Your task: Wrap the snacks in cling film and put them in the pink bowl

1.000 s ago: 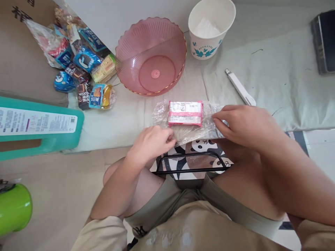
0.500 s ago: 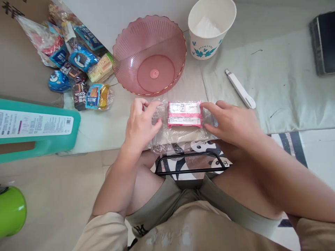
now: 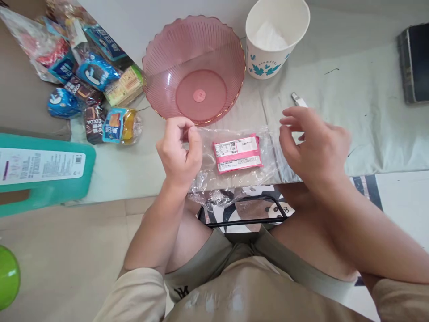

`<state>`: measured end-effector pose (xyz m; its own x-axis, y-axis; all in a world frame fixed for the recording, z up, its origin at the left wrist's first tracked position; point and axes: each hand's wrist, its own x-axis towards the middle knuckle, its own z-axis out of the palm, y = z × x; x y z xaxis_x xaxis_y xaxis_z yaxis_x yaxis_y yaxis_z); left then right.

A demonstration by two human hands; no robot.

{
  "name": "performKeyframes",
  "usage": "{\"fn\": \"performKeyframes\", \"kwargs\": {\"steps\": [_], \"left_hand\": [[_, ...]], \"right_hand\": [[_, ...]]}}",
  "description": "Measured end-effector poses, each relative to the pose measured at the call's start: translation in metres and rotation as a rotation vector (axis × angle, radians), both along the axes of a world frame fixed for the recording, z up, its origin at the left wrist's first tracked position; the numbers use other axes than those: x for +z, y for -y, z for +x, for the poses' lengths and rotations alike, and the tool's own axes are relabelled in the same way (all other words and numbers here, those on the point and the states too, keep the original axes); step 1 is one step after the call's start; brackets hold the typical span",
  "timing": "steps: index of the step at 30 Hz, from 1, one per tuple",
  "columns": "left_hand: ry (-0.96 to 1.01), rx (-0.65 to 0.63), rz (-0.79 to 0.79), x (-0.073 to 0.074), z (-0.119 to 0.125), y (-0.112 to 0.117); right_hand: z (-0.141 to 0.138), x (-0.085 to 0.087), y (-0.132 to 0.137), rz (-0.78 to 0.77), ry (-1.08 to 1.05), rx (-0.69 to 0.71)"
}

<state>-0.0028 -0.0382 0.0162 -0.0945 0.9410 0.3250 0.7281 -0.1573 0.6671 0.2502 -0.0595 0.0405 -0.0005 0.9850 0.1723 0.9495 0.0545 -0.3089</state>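
A pink-and-white packet [image 3: 237, 154] with printed labels lies in or on a crinkled clear plastic bag [image 3: 271, 154] at the front of the cloth. My left hand [image 3: 179, 150] is closed, thumb and forefinger pinching the bag's upper left corner. To the right of the bag, my right hand [image 3: 315, 145] is raised with curled fingers apart from the thumb and nothing between them. Just behind it, the metal tip of a slim white utility knife [image 3: 299, 100] shows; its handle is hidden by the hand.
A pink ribbed bowl [image 3: 161, 67] stands behind the bag, with a white paper cup [image 3: 268, 62] beside it. Wrapped snacks [image 3: 97, 71] are piled at the left above a teal jug [image 3: 77, 179]. A dark device [image 3: 417, 62] lies at far right.
My right hand has moved right, away from the bag, and now covers most of the utility knife. My left fingers have closed on the bag's corner. The packet has tilted slightly.
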Motion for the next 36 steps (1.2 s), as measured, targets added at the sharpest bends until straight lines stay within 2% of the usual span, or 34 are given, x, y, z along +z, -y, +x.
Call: {"fn": "performKeyframes", "kwargs": {"steps": [2, 6, 8, 11, 15, 19, 21, 24, 26, 32, 36], "left_hand": [[0.044, 0.009, -0.049, 0.001, 0.0, -0.002], [0.152, 0.009, -0.2, 0.004, -0.004, -0.005], [0.205, 0.041, -0.264, 0.005, -0.009, -0.004], [0.315, 0.047, -0.357, 0.003, -0.016, -0.001], [0.383, -0.049, -0.577, -0.001, -0.011, 0.006], [0.313, -0.096, -0.558, -0.004, -0.002, 0.005], [0.367, -0.082, -0.546, -0.004, -0.002, 0.001], [0.486, -0.01, -0.593, -0.005, -0.009, -0.007], [0.475, 0.008, -0.6, -0.006, -0.016, -0.01], [0.266, -0.049, -0.532, -0.009, -0.024, -0.015], [0.272, -0.105, -0.523, -0.01, -0.023, -0.016]], "right_hand": [[-0.008, 0.002, 0.003, 0.047, -0.021, 0.136], [-0.029, -0.01, 0.007, 0.044, -0.084, 0.63], [-0.037, -0.018, 0.005, 0.038, -0.081, 0.705], [-0.041, -0.024, 0.0, -0.053, -0.037, 0.674], [-0.04, -0.025, -0.003, -0.149, 0.047, 0.652], [-0.041, -0.028, -0.003, -0.17, 0.055, 0.614], [-0.039, -0.03, -0.003, -0.183, 0.016, 0.607], [-0.028, -0.03, -0.007, -0.237, -0.127, 0.635], [-0.015, -0.027, -0.008, -0.299, -0.258, 0.658], [0.025, -0.011, -0.006, -0.438, -0.622, 0.627], [0.034, -0.006, -0.006, -0.433, -0.897, 0.508]]}}
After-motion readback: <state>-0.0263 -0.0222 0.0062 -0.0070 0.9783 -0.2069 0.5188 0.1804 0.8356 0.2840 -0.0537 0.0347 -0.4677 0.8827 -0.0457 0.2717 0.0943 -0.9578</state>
